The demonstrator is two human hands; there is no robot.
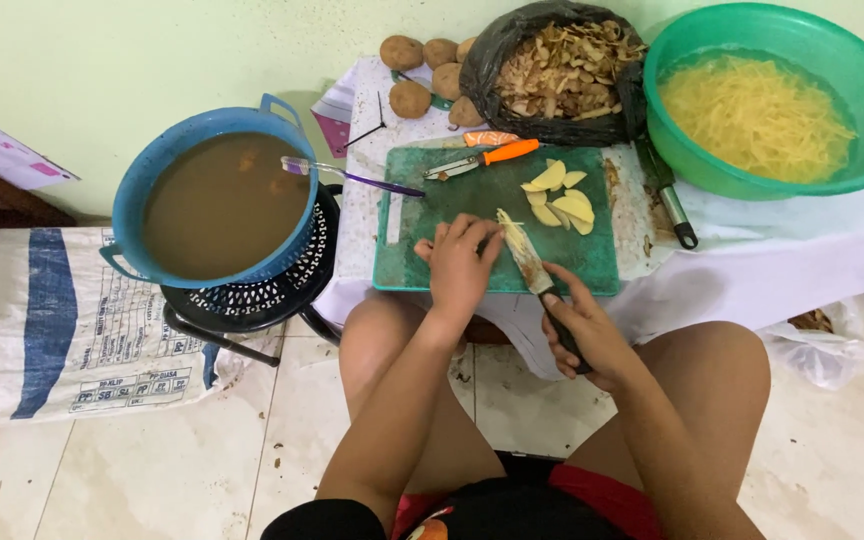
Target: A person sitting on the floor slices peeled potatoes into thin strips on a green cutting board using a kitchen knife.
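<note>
Two hands work over our green cutting board (pixel 482 250), which lies on a white-covered surface above our knees. Our left hand (pixel 460 262) rests palm-down on the board, fingers curled close over a stack of potato slices (pixel 508 228); we press them flat, fingertips touching the top. Whether the fingers wrap fully around the stack, we cannot tell. Our right hand (pixel 586 335) is clenched around the dark handle of a knife (pixel 530 262), whose blade points up-left and meets the potato slices just beside our left fingertips.

Further up the board: loose potato pieces (pixel 560 196), pale yellow, well apart from the blade. At the board's top edge, an orange-handled peeler (pixel 482 158). Behind it, a black bag of peelings (pixel 557 72), with whole brown potatoes (pixel 422 70) to its left. Right of the bag, a green basin (pixel 802 35) holds water and fine potato shreds. Left of the board, a blue pot (pixel 142 185) of murky brown water sits on a black stool, a toothbrush (pixel 347 176) lying across its rim.
</note>
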